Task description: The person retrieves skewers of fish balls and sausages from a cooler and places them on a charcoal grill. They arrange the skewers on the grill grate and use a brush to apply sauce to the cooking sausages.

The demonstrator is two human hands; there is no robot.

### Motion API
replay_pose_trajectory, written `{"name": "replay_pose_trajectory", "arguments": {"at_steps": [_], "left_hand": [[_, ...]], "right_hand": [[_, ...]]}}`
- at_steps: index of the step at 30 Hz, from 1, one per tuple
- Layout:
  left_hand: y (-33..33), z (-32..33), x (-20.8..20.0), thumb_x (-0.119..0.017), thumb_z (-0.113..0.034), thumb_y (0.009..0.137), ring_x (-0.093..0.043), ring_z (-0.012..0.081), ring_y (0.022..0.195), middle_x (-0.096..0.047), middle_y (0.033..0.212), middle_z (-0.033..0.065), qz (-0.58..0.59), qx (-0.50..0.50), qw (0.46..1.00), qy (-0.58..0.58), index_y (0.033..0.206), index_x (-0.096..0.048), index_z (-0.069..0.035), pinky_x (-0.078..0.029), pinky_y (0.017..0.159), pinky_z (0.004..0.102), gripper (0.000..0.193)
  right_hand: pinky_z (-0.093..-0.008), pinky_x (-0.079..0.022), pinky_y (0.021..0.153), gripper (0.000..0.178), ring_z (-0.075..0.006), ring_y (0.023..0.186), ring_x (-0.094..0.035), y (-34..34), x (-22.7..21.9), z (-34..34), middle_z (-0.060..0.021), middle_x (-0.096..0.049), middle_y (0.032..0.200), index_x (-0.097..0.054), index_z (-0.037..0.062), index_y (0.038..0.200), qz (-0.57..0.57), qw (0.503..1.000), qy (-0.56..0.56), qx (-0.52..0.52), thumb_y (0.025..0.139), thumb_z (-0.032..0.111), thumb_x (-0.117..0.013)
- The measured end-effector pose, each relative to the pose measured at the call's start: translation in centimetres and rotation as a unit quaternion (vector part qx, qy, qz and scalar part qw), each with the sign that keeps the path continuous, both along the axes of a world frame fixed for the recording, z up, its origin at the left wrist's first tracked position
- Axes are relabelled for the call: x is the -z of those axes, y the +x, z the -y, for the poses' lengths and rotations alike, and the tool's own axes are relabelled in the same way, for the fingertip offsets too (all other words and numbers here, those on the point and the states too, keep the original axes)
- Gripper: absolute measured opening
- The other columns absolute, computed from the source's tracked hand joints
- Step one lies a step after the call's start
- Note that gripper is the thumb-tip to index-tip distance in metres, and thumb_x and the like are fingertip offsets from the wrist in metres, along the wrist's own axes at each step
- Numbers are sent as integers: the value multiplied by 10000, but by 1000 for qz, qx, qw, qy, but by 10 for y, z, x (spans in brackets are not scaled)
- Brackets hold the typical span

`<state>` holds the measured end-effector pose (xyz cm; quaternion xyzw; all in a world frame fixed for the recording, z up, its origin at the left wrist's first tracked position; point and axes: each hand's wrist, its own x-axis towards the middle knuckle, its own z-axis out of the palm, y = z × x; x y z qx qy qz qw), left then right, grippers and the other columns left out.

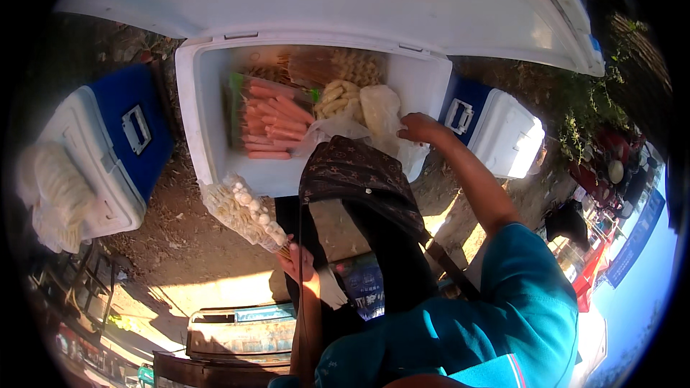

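A large white cooler box (pixel 196 111) stands before me with its lid (pixel 323 0) raised. Inside lie a clear bag of pink sausages (pixel 269 118), a bag of pale, finger-shaped food (pixel 338 98) and a whitish plastic bag (pixel 379 111). At the box's right side, my right hand (pixel 420 129) has its fingers closed on the thin plastic of that whitish bag. Low on the left, my left hand (pixel 298 262) grips the stick ends of a bag of skewers (pixel 244 210) with pale balls, outside the box.
Blue-and-white coolers stand on either side, one at left (pixel 100 151) and one at right (pixel 496 133). Filled clear bags (pixel 57 187) rest on the left one. A dark patterned bag (pixel 359 183) hangs before my body. Below is a worn bench-like thing (pixel 237 334).
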<state>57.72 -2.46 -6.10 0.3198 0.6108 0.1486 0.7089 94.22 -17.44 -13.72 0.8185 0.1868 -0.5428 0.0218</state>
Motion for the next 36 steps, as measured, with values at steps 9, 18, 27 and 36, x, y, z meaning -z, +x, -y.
{"name": "replay_pose_trajectory", "arguments": {"at_steps": [9, 18, 27, 36], "left_hand": [[18, -10, -17, -544, -195, 815, -307, 26, 415, -364, 533, -35, -17, 28, 999, 12, 1013, -452, 6, -212, 365, 172, 297], [22, -11, -17, -563, -241, 808, -310, 27, 421, -369, 557, -43, -33, 2, 999, 19, 1011, -453, -14, -209, 365, 170, 324], [20, -7, -9, -526, -194, 837, -332, 40, 431, -380, 563, -26, -21, -11, 1000, -2, 1009, -424, -19, -244, 379, 182, 265], [22, -8, -7, -523, -201, 849, -325, 42, 423, -377, 555, -30, -24, -24, 999, -8, 1005, -424, -25, -238, 379, 182, 255]], "right_hand": [[-404, -433, 750, 266, -314, 924, -528, 2, 97, -139, -144, -550, 952, -559, 71, 1013, 184, 928, 316, -67, 777, 191, -531], [-408, -426, 789, 229, -317, 956, -527, 13, 82, -192, -166, -582, 939, -578, 76, 966, 155, 951, 257, -65, 756, 137, -509], [-425, -427, 820, 323, -340, 938, -539, 19, 103, -165, -157, -551, 1053, -567, 73, 1032, 209, 883, 305, -290, 717, 145, -563], [-441, -429, 631, 229, -329, 686, -566, 26, 44, -130, -175, -577, 705, -595, 39, 720, 83, 940, 189, -272, 782, 239, -502]]}}
